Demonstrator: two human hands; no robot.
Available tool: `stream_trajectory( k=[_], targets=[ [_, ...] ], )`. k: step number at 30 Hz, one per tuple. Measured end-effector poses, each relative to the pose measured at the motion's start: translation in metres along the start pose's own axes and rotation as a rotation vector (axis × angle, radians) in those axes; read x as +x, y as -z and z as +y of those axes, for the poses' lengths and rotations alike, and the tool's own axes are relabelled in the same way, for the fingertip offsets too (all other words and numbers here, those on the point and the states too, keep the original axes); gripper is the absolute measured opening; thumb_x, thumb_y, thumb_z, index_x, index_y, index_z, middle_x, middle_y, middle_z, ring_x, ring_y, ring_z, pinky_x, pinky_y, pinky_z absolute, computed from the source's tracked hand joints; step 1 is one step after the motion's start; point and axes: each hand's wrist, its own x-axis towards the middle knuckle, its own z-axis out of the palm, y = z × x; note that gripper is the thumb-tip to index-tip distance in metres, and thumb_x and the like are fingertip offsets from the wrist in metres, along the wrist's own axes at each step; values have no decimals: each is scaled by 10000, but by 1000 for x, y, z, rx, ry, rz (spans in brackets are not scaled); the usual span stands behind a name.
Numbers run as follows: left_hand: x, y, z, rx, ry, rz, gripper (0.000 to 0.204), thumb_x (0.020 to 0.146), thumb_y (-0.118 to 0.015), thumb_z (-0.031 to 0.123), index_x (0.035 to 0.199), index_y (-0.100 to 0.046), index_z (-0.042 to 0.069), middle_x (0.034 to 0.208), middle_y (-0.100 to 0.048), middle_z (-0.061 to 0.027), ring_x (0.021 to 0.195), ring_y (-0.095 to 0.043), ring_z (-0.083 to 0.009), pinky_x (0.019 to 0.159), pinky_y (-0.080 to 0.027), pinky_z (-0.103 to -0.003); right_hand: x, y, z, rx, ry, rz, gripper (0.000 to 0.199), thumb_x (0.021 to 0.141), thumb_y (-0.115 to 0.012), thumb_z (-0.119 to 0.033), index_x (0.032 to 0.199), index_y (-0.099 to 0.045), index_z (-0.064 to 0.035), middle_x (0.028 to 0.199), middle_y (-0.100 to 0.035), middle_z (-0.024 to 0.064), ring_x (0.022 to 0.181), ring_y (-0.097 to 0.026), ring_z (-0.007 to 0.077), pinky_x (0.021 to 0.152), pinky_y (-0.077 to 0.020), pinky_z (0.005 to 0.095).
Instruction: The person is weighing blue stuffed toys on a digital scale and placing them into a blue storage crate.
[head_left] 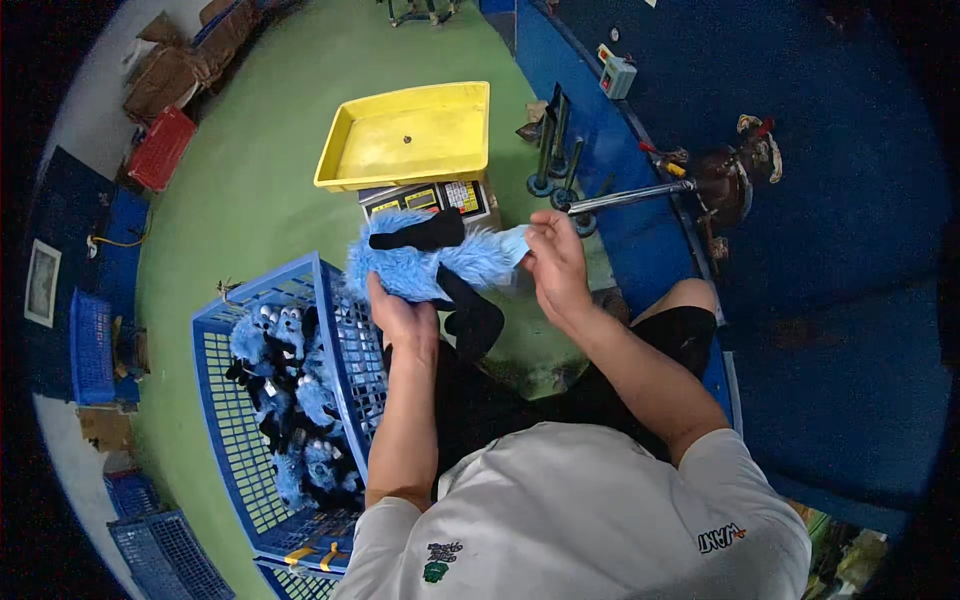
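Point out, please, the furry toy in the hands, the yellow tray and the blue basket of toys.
Furry toy (410, 270), head view: its blue fur.
Yellow tray (440, 142), head view: its bare bottom.
Blue basket (233, 430), head view: slotted side wall.

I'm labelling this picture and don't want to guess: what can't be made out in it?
All in the head view:
Left hand: most fingers hidden beneath the blue furry toy.
Piled toys in the blue basket: lower ones covered by upper ones, so no sure count.
Scale: its platform hidden under the yellow tray.
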Motion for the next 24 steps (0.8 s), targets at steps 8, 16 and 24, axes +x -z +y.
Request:
stream_trajectory(
  k=[8,16,24],
  targets=[
    [3,21,-15,-183,125,-278,365,1058,-407,280,1239,-613,40,1134,-703,-84,1000,-671,-236,916,-528,-360,-12,7,11,-270,80,-44,355,978,-558,-59,1324,-475,-53,1023,-562,64,818,-511,102,713,-434,240],
    [-19,-16,-16,-152,193,-99,393,1065,-417,304,1280,-585,21,1150,-691,-78,996,-660,-222,901,-525,-341,-21,8,40,-310,-106,-182,369,1004,-556,-89,1362,-481,-43,1079,-554,61,855,-518,93,713,-426,236],
    [-36,3,-41,634,-255,25,318,1021,-534,312,1141,-580,21,1007,-663,-100,857,-630,-202,786,-505,-303,26,12,-31,-703,116,-70,347,963,-522,-41,1309,-533,-65,1027,-657,80,723,-564,157,626,-452,312]
  ],
)
